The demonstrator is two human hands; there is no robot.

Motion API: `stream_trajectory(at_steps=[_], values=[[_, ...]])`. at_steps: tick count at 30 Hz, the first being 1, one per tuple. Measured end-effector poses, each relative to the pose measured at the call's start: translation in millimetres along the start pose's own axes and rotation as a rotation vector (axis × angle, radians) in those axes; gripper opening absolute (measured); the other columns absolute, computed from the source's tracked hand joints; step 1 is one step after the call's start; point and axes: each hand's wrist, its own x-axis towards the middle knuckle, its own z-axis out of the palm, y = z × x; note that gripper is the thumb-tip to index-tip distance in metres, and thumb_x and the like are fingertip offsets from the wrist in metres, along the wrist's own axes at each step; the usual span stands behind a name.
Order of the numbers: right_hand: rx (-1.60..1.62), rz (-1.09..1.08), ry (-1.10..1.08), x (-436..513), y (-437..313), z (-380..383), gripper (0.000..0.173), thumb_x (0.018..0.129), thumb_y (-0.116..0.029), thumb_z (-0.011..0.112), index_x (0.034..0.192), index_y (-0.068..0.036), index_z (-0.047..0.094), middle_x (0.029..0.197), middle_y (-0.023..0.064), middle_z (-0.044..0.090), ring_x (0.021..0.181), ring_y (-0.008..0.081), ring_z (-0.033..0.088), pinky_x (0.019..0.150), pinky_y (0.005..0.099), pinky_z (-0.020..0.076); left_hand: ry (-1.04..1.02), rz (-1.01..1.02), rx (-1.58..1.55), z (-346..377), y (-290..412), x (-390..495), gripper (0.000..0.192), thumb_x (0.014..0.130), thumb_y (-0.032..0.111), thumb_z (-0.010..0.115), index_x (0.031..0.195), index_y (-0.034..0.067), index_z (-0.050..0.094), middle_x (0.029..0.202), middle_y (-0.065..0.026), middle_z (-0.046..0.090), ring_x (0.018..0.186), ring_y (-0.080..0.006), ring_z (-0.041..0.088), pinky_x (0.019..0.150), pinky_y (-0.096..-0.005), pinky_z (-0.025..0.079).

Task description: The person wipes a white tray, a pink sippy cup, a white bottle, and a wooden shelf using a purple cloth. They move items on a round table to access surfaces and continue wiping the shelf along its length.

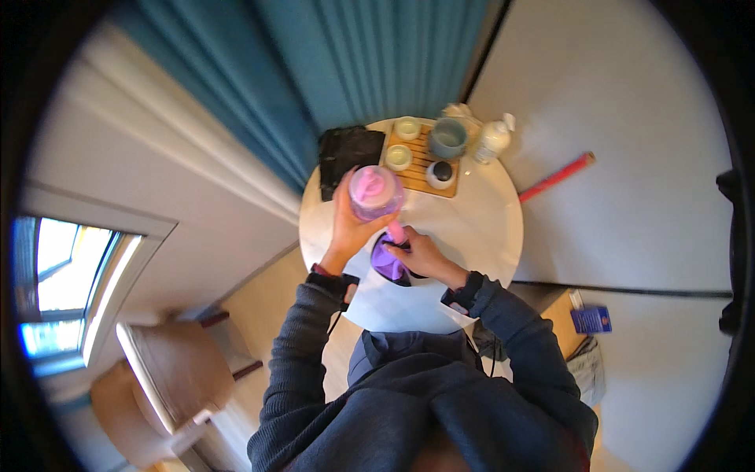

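My left hand (348, 227) is wrapped around a clear, purple-tinted plastic bottle (377, 187) with a pink lid, held over the round table. A pink strap or handle (397, 231) hangs from the bottle towards my right hand. My right hand (426, 255) pinches the edge of a small black pouch (390, 262) with a bright purple lining. The pouch gapes below the bottle, and part of it is hidden behind my right fingers. Whether those fingers also grip the pink strap cannot be made out.
Past my hands, a slatted wooden tea tray (420, 168) bears two small cups (399, 157), a grey-blue bowl (447, 138) and a black-lidded white jar (440, 174). Black folded cloth or plastic (351, 154) lies left of it; a white pump bottle (493, 141) stands right. Curtain and walls border the white tabletop (492, 218).
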Motion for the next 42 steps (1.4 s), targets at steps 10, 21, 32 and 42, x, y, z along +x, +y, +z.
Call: stream_trajectory(at_steps=[10, 21, 32, 42], values=[[0.141, 0.215, 0.453, -64, 47, -96, 0.034, 0.096, -0.034, 0.060, 0.094, 0.000, 0.057, 0.080, 0.0112, 0.064, 0.073, 0.0240, 0.062, 0.068, 0.0346, 0.0492, 0.023, 0.807, 0.571, 65, 59, -72, 0.084, 0.066, 0.026, 0.087, 0.132, 0.001, 0.041, 0.134, -0.0219, 0.041, 0.124, -0.0377, 0.042, 0.108, -0.0536, 0.032], [0.931, 0.203, 0.769, -95, 78, -157, 0.026, 0.105, -0.026, 0.047, 0.106, -0.003, 0.059, 0.093, -0.0044, 0.054, 0.085, 0.0051, 0.047, 0.078, 0.0205, 0.0390, 0.028, 0.226, 0.483, 275, -14, 105, 0.091, 0.077, 0.026, 0.080, 0.140, -0.009, 0.024, 0.134, -0.0345, 0.038, 0.122, -0.0497, 0.041, 0.106, -0.0512, 0.031], [0.996, 0.161, 0.856, -107, 95, -169, 0.031, 0.105, -0.025, 0.046, 0.123, -0.001, 0.055, 0.102, -0.0026, 0.054, 0.094, 0.0057, 0.047, 0.087, 0.0201, 0.0390, 0.085, 0.018, 0.547, 301, -32, 129, 0.082, 0.065, 0.032, 0.087, 0.128, 0.003, 0.044, 0.118, -0.0222, 0.057, 0.109, -0.0431, 0.055, 0.091, -0.0478, 0.047], [0.623, 0.011, 0.608, -117, 72, -153, 0.041, 0.105, -0.019, 0.040, 0.132, 0.009, 0.050, 0.141, 0.0154, 0.051, 0.125, 0.0207, 0.050, 0.109, 0.0323, 0.0332, -0.335, -0.005, 0.448, 231, 18, -35, 0.084, 0.066, 0.022, 0.087, 0.135, 0.000, 0.044, 0.112, -0.0204, 0.062, 0.102, -0.0368, 0.063, 0.086, -0.0403, 0.051]])
